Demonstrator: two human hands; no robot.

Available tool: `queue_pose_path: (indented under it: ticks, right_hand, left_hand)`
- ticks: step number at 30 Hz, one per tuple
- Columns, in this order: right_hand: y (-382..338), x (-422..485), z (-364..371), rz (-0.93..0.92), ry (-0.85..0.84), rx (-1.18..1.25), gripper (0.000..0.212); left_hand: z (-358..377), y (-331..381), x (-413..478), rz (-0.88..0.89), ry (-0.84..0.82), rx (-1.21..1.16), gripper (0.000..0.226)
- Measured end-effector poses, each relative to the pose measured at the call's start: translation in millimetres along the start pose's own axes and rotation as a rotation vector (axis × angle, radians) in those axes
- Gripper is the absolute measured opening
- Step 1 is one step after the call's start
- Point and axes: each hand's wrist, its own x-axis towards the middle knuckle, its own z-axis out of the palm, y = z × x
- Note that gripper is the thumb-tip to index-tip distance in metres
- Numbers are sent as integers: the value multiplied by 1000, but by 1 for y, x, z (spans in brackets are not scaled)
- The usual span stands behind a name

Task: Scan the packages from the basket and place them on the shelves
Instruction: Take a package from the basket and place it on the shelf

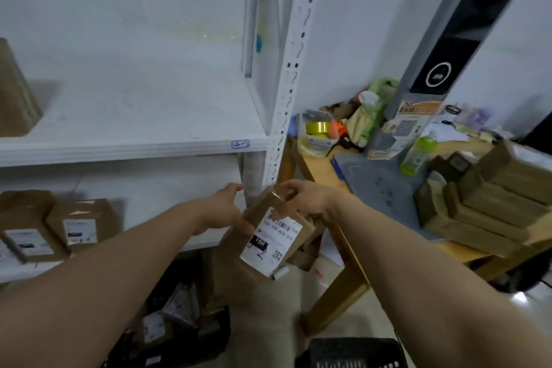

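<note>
Your right grip [307, 203] is clenched over the top end of the package [277, 243], and your left grip [224, 209] grasps its left edge, as far as the blur lets you tell. The package hangs tilted in the air between the shelf post [283, 92] and the desk [325, 170], label up, its lower end unsupported. Both holds sit high, so the free end could swing and slide out if you loosen one side. Your right fingers lie just beside the barcode at the label's top, and covering it would spoil a scan. The post stands close behind, so a hasty push toward the shelves could knock a corner against it. Counting outward: one package in hand and one scanner tower [448, 48] on the desk. A stack of brown boxes [501, 203] lies there too, at least five, too blurred to count exactly. The upper shelf [134, 116] carries one box [15, 92] at its left end. The lower shelf [167, 188] carries two labelled parcels [80, 224], plus the edge of a third. What looks like the basket [218, 334] sits on the floor beneath your left forearm, with about three labels showing.
</note>
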Motion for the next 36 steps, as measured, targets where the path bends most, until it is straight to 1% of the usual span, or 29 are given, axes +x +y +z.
queue_pose_path:
  ticks: [2, 4, 8, 10, 13, 15, 18, 19, 21, 22, 24, 25, 28, 30, 31, 33, 34, 36]
  right_hand:
    - [17, -3, -28, -25, -29, -58, 100]
    - [37, -5, -51, -58, -22, -81, 93]
    - [87, -1, -86, -68, -5, -63, 87]
    - [113, 6, -97, -65, 27, -57, 82]
    - [151, 23, -115, -56, 77, -20, 79]
    - [179, 36, -124, -38, 128, 47, 74]
    - [220, 54, -130, 42, 287, 153, 74]
    - [234, 63, -131, 88, 344, 153, 74]
    - [259, 78, -133, 198, 406, 59, 65]
    - [270, 85, -133, 247, 409, 19, 59]
    - [288, 96, -130, 326, 361, -27, 52]
    - [295, 102, -127, 344, 333, -38, 52]
    - [310, 119, -110, 361, 295, 8, 53]
    - [318, 129, -97, 381, 280, 65, 56]
    - [321, 133, -93, 381, 273, 62, 53]
    - [323, 136, -89, 385, 248, 19, 38]
    - [321, 133, -89, 386, 209, -2, 31]
    - [315, 127, -90, 358, 124, 22, 20]
  left_hand:
    - [29, 25, 21, 13, -72, 50, 122]
    - [57, 42, 43, 16, -101, 54, 123]
    - [110, 66, 78, 2, -55, 35, 101]
    - [131, 76, 93, -37, -32, 58, 103]
    - [157, 89, 117, -95, 10, 29, 115]
    - [171, 95, 130, -145, 62, -14, 116]
    - [181, 96, 144, -227, 148, -99, 112]
    - [182, 94, 149, -248, 167, -129, 108]
    - [185, 94, 152, -286, 183, -190, 95]
    - [186, 92, 155, -301, 175, -230, 83]
    - [188, 87, 159, -328, 148, -293, 59]
    - [188, 84, 162, -342, 145, -321, 56]
    - [189, 77, 165, -378, 166, -389, 64]
    - [188, 73, 165, -399, 170, -427, 57]
    - [187, 72, 164, -407, 171, -449, 54]
    - [184, 70, 163, -426, 194, -476, 52]
    - [182, 67, 162, -431, 206, -483, 56]
    - [176, 62, 161, -448, 228, -493, 73]
